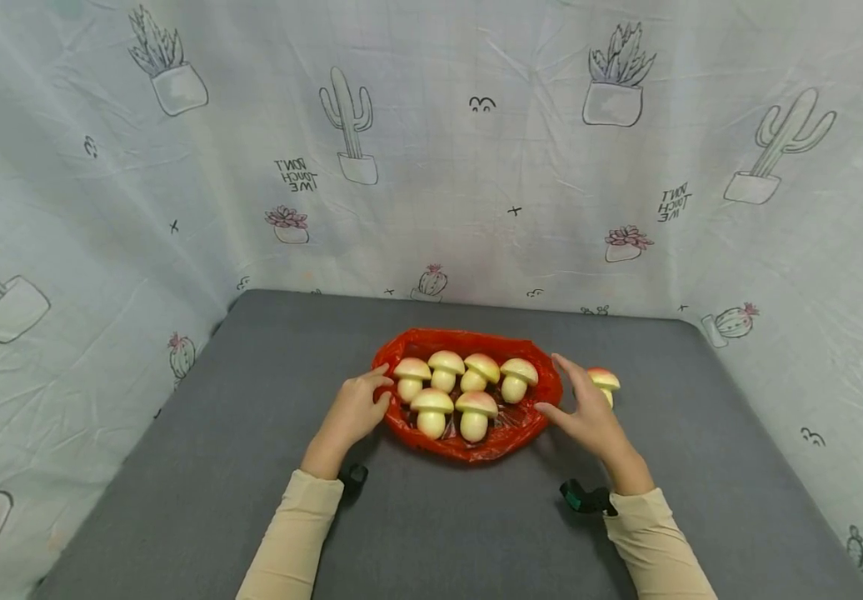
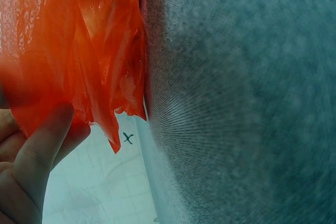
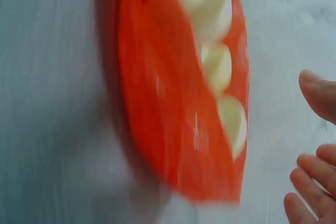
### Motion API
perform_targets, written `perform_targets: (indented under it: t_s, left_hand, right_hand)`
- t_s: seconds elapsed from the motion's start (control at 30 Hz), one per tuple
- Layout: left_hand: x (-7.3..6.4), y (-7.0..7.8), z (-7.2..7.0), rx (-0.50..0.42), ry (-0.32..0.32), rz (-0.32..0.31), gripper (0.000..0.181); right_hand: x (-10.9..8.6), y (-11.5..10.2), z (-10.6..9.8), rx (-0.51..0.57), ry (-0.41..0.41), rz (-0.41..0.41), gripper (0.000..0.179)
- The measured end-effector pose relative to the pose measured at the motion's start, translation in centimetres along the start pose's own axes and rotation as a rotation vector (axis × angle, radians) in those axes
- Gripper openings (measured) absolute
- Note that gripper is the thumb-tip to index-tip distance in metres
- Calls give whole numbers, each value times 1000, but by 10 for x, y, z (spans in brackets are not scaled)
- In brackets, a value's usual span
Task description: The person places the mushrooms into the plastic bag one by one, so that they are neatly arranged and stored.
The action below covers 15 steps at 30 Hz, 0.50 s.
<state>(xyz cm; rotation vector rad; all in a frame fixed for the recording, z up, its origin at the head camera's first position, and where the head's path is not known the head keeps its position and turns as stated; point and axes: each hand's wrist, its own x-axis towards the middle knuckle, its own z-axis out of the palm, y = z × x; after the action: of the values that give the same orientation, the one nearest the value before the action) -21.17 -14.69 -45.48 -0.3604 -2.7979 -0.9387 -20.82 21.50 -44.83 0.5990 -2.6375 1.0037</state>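
Observation:
A red plastic bag (image 1: 469, 454) lies with its mouth spread wide on the table. Several toy mushrooms (image 1: 432, 412), pale yellow with pinkish caps, lie in it. At the bag's left end my left hand (image 1: 352, 408) holds the rim; the left wrist view shows the thumb and fingers on the thin red plastic (image 2: 100, 51). Beside the right end is my right hand (image 1: 589, 417), fingers spread and apart from the bag, as the right wrist view shows. One more mushroom (image 1: 602, 381) lies outside the bag, partly hidden behind the right hand.
The dark grey table (image 1: 251, 517) extends around the bag. A white cloth (image 1: 439, 167) printed with cacti hangs behind it and on both sides. Dark wrist straps (image 1: 585, 498) are worn near both cuffs.

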Motion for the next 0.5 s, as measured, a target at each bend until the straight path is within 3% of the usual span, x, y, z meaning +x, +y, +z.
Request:
perform_targets:
  t_s: [0.27, 0.5]
  left_hand:
    - [0, 0, -1, 0, 7, 17, 24]
    - [0, 0, 0, -6, 14, 22, 23]
  right_hand:
    - [-12, 42, -31, 7, 20, 52, 78]
    - [-15, 71, -40, -25, -64, 96, 87]
